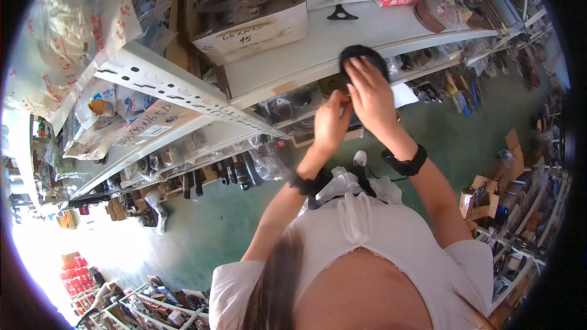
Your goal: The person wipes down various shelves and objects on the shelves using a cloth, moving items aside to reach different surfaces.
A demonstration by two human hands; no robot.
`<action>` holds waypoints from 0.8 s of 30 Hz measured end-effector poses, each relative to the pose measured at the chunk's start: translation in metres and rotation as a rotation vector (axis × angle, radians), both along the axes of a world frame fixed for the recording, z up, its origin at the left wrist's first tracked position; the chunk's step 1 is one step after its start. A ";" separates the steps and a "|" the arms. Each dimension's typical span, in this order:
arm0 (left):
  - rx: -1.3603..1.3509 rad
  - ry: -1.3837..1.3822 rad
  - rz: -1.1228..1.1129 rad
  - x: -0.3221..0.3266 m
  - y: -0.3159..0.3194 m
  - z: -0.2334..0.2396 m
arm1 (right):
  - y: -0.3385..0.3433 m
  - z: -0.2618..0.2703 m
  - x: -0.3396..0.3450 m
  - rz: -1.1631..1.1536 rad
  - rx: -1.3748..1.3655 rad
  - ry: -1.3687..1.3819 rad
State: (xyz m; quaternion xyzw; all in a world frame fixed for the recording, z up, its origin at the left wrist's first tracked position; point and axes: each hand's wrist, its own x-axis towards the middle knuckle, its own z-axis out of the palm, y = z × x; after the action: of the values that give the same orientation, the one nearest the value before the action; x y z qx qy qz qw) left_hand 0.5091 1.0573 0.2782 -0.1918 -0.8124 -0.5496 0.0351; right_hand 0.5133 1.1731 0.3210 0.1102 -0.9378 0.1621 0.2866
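My right hand (372,94) lies with its fingers across a black round piece (377,57), blurred at its rim, in front of the shelf's edge. Whether it is a disc, ring or pad I cannot tell. Close beside it, my left hand (331,121) has its thumb and forefinger drawn together near the right palm; whatever may be between them is hidden. A white metal shelf board (284,66) runs just beyond both hands. On it lies a flat black three-armed part (342,13) with a hole. Below the hands, a white sheet (404,95) shows at the right.
Open cardboard boxes (257,32) with handwritten labels hold bagged parts. A perforated upright (160,80) stands to the left. Brown rings (429,16) sit by a plastic bag at the right. Lower shelves carry metal parts. More racks (523,233) and cartons line the green floor (206,233).
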 end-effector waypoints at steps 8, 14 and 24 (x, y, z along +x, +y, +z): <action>-0.134 0.088 0.181 -0.007 -0.095 -0.009 | -0.115 0.004 -0.012 0.206 -0.007 0.015; -0.020 -0.185 0.328 -0.003 -0.143 -0.006 | -0.155 -0.007 -0.015 0.247 0.021 0.053; -0.130 0.086 0.088 -0.003 -0.092 -0.021 | -0.079 -0.046 -0.001 0.187 0.048 0.054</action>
State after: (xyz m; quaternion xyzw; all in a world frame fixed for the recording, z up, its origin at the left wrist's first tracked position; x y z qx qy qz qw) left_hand 0.5059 0.9657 0.2572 -0.1813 -0.8518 -0.4848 0.0814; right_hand 0.5126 1.0944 0.2747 0.2085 -0.9189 0.1628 0.2925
